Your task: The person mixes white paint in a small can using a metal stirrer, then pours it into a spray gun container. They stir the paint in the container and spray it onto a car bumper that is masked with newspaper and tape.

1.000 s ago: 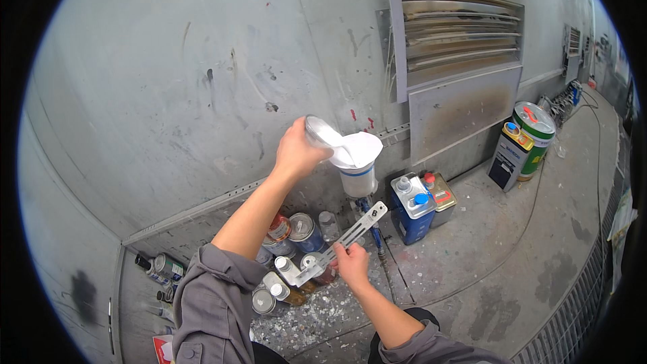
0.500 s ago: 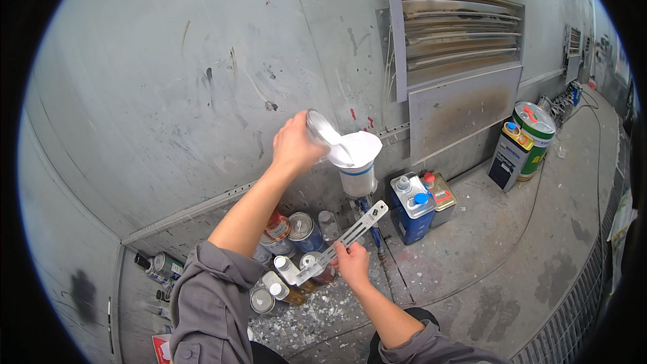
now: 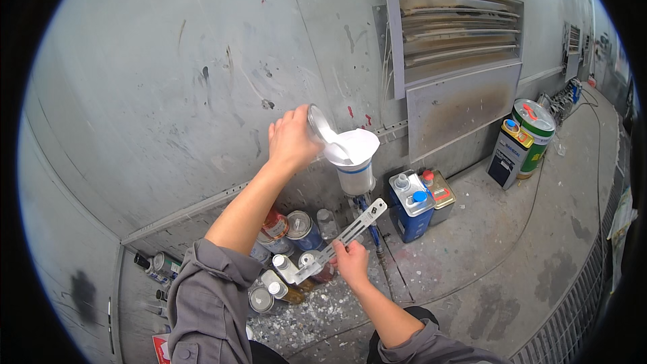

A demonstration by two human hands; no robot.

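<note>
My left hand [image 3: 292,136] is closed round a tilted container [image 3: 317,117] with white liquid, which runs from its lip into a white paper cone [image 3: 357,142]. The cone sits on a cylindrical cup [image 3: 355,179] with a blue band, atop a spray gun [image 3: 371,228] with a hose below. My right hand [image 3: 349,263] grips a slotted, pale flat stir stick [image 3: 347,233], held diagonally lower down, above a group of paint cans and bottles [image 3: 304,231].
Blue and tan solvent cans [image 3: 418,216] stand right of the gun; a dark can and green drum [image 3: 534,160] farther right. A louvred vent [image 3: 458,20] is on the grey wall [image 3: 168,108]. A hose crosses the floor [image 3: 472,303] toward a grate [image 3: 573,317]. Small cans [image 3: 162,266] sit at left.
My left hand has risen slightly and moved a little left, tipping the container further as the liquid pours. My right hand and stick stay nearly still.
</note>
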